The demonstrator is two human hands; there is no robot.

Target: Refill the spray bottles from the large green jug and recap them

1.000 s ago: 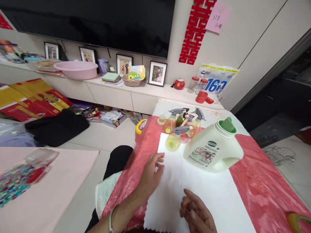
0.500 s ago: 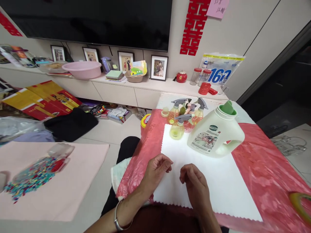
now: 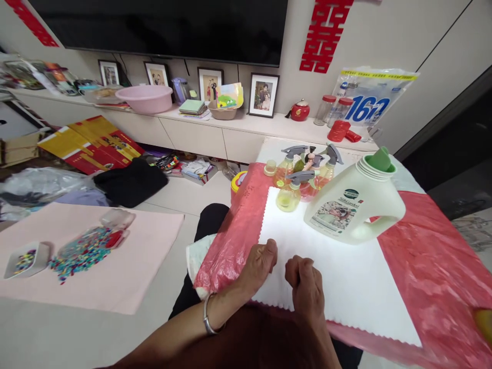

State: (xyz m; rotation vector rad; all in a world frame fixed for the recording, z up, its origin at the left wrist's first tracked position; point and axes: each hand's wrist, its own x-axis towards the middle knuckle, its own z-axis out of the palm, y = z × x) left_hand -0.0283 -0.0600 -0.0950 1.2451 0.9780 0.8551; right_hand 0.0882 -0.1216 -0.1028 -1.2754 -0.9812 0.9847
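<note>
Both your fists parked on the white cloth (image 3: 338,277), head cam view.

Your left hand (image 3: 260,265) and right hand (image 3: 305,284) were curled shut, knuckles down near the cloth's front edge, close together but not touching, and I couldn't tell if either pinched anything. The cloth lay on the red plastic cover (image 3: 430,277). At the cloth's far side sat the big white detergent jug (image 3: 351,207), with the little spray bottles (image 3: 298,177) bunched just beside it.

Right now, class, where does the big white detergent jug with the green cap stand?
In the head view, the white plastic detergent jug with the green cap stands on the far right part of the white cloth, just right of the cluster of small spray bottles.
</note>
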